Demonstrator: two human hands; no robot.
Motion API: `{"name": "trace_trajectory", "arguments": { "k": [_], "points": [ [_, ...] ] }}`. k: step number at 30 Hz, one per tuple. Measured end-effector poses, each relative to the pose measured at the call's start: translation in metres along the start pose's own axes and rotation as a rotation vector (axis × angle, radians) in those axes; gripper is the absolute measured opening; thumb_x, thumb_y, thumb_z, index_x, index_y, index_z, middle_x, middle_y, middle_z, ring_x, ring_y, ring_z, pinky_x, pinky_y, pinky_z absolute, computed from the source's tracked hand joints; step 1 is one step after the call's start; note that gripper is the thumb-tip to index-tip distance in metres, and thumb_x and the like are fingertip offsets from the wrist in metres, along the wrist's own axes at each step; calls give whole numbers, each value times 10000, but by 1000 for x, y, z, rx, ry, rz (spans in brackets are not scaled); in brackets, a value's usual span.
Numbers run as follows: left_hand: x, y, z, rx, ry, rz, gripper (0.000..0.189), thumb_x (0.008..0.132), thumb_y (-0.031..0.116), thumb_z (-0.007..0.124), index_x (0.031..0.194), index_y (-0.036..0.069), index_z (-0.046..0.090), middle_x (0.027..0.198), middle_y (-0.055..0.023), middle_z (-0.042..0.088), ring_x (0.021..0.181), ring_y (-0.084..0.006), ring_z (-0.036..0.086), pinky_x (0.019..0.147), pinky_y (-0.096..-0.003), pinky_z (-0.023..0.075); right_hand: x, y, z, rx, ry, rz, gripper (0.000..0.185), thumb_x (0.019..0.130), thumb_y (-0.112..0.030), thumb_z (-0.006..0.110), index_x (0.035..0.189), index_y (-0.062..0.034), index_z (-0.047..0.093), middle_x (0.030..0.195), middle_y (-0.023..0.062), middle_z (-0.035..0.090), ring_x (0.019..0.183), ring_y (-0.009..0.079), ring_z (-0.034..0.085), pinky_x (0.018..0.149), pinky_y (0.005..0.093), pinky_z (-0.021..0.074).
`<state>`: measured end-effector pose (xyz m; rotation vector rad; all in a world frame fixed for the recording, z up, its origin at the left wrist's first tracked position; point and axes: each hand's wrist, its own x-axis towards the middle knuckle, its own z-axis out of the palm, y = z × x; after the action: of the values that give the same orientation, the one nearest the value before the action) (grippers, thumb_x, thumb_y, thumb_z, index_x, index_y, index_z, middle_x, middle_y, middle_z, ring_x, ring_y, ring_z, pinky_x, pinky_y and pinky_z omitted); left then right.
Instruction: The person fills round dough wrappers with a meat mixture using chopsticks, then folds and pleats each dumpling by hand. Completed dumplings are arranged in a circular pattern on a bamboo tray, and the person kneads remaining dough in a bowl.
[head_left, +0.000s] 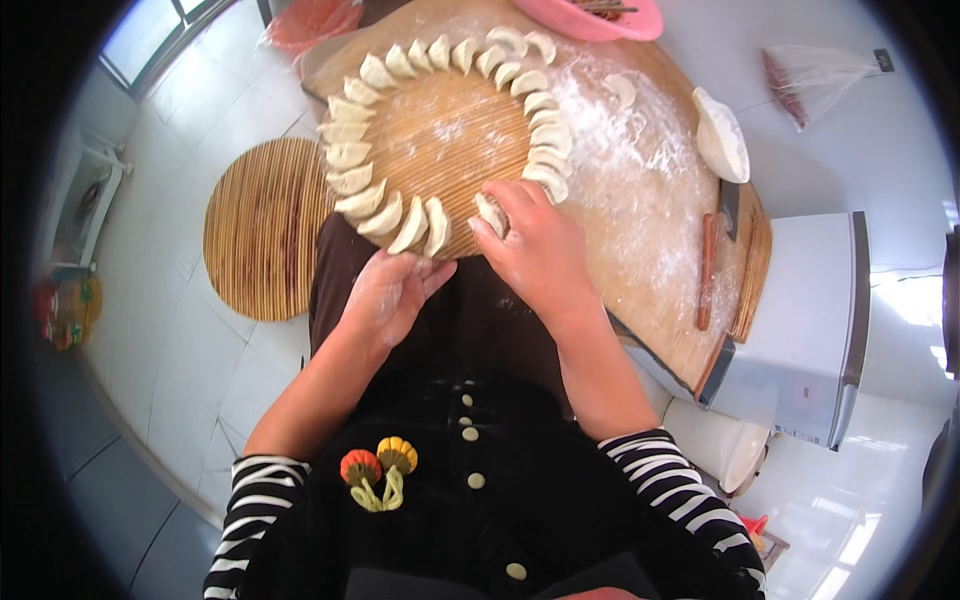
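A round tray of thin stalks (450, 142) carries a ring of pale, crescent-shaped dumplings (349, 155) along its rim, with light flour in its middle. My right hand (531, 240) pinches one dumpling (491, 215) between thumb and fingers over the tray's near right part, beside the end of the ring. At the near edge of the tray, my left hand (397, 289) is palm up, its fingers at the rim just below the dumplings; its underside grip is partly hidden.
The tray overlaps a floured wooden board (637, 217). On the board lie a wooden rolling pin (706, 271), a dark blade (729, 210), a flour-dusted scoop-like container (721, 136) and a pink basin (600, 26). Another round stalk tray (259, 229) is at the left, above the tiled floor.
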<state>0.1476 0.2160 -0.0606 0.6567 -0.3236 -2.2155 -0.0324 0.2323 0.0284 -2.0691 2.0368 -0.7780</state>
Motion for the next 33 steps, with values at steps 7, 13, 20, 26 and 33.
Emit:
{"name": "trace_trajectory", "arguments": {
  "k": [7, 13, 20, 26, 33],
  "points": [
    [2, 3, 3, 54, 82, -35, 496, 799, -52, 491, 1292, -16, 441, 1261, -115, 554, 1154, -267, 569, 1026, -434, 461, 83, 91, -42, -89, 270, 237, 384, 782, -228, 724, 1137, -93, 665, 1095, 99, 674, 775, 225, 672, 743, 349, 525],
    [2, 6, 1, 62, 27, -40, 524, 827, -30, 521, 1342, 22, 435, 1291, -93, 553, 1172, -247, 563, 1031, -431, 461, 176, 220, -44, -469, 150, 355, 516, 800, -257, 666, 1296, -135, 593, 1220, 180, 625, 1167, 316, 582, 992, 421, 453],
    [-4, 9, 3, 110, 34, -43, 484, 848, -13, 476, 1331, 7, 449, 1265, -91, 577, 1131, -196, 576, 1033, -432, 450, 208, 260, -43, -463, -222, 229, 454, 766, -241, 674, 1174, -42, 665, 1166, 187, 660, 1086, 340, 617, 936, 409, 471],
    [-2, 6, 0, 74, -4, -33, 519, 839, 24, 533, 1348, 22, 431, 1270, -89, 560, 1154, -222, 564, 1042, -430, 449, 169, 220, -62, -160, -158, 307, 371, 755, -211, 701, 1074, -22, 698, 969, 139, 713, 844, 265, 679, 773, 363, 518],
    [0, 2, -9, 56, -23, -4, 511, 861, 13, 518, 1362, 30, 420, 1309, -95, 545, 1164, -234, 570, 1036, -433, 463, 71, 50, -50, 496, -235, 228, 223, 833, -134, 702, 1010, 1, 685, 841, 18, 677, 756, 61, 624, 672, 221, 498]
  ]
}}
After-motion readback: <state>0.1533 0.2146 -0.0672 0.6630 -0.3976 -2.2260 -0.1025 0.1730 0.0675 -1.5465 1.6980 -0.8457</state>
